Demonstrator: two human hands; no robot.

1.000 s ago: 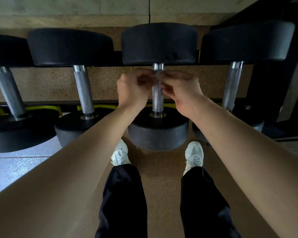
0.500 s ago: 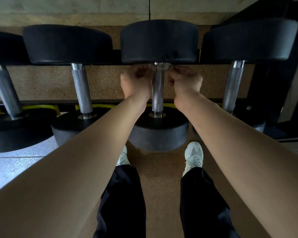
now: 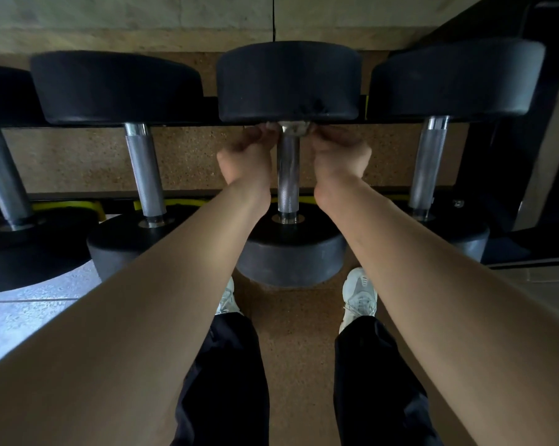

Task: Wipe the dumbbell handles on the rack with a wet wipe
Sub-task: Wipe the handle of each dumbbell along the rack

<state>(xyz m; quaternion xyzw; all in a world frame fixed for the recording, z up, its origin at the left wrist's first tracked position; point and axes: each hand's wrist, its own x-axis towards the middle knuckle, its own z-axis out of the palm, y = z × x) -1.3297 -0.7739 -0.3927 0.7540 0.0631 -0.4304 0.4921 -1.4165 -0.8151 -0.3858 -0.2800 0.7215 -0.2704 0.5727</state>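
Since a second ago both hands slid up to handle's 12 o'clock end | rack cradles dumbbells, handles exposed | left hand and right hand each pinching wet wipe, stretched round handle for full-wrap rubbing, I judge | handle knurled, shiny; wipe thin, translucent

White sneakers on cork floor
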